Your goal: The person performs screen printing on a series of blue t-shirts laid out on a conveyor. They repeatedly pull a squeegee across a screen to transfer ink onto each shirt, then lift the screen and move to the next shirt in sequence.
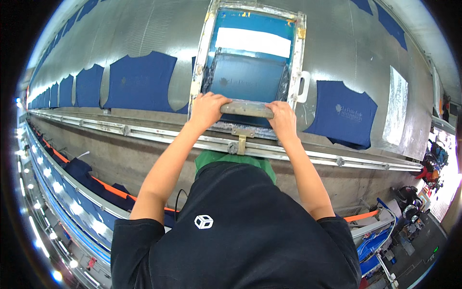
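Note:
A squeegee [247, 109] with a worn, pale handle lies crosswise at the near end of a screen-printing frame [299, 53]. My left hand [208, 109] is closed around its left end, and my right hand [283, 117] grips the right end. Beyond the squeegee the frame's mesh [255, 21] is teal, with a darker panel and faint lettering in front of a bright white band. A white handle [303, 86] sticks out from the frame's right side. The squeegee's blade edge is hidden beneath its handle.
Dark blue fabric pieces [139, 81] lie in a row on the long grey table [178, 29]. To the right is another blue piece [342, 113] with a dark print, beside a shiny strip [395, 106]. A metal rail [178, 137] runs along the near edge.

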Demonstrator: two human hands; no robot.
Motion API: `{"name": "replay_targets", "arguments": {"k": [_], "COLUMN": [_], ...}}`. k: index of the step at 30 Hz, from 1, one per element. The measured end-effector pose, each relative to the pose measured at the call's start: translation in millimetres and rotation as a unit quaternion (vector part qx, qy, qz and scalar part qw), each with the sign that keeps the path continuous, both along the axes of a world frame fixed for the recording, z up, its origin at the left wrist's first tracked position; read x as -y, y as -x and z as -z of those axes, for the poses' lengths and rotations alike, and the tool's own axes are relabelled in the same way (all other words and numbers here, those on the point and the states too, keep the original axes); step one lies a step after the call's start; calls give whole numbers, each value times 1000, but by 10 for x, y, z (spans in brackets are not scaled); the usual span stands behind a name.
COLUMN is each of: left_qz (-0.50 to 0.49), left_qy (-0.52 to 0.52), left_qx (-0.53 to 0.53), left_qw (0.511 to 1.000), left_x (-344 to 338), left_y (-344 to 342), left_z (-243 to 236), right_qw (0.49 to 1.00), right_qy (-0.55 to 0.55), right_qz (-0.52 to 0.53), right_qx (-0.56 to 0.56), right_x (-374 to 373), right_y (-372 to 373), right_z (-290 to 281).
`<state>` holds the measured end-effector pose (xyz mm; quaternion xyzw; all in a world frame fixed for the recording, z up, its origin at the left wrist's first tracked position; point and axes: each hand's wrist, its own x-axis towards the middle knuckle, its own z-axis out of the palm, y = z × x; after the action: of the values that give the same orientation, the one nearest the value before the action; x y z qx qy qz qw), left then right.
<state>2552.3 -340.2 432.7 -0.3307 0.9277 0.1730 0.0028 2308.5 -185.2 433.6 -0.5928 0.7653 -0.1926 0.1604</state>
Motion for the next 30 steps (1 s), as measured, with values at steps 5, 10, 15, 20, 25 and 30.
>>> {"name": "replay_targets", "arguments": {"k": [5, 10, 15, 20, 25, 30], "left_qz": [5, 49, 44, 19, 20, 25], "left_qy": [36, -144, -96, -77, -46, -131], "left_qx": [-6, 92, 27, 37, -40, 32], "left_qw": [999, 984, 994, 996, 998, 991], "left_x": [-653, -216, 1169, 1539, 568, 419], "left_y": [-455, -407, 536, 867, 168, 15], "left_z": [-180, -552, -454, -119, -72, -209], "right_qw": [999, 994, 995, 999, 998, 996], "right_qy": [3, -70, -83, -53, -23, -63], "right_qz": [5, -51, -51, -4, 5, 3], "right_qx": [40, 71, -21, -5, 51, 63], "right_x": [-567, -433, 945, 1267, 324, 207], "right_y": [-459, -198, 737, 944, 240, 66], "right_z": [-134, -477, -384, -86, -70, -286]}}
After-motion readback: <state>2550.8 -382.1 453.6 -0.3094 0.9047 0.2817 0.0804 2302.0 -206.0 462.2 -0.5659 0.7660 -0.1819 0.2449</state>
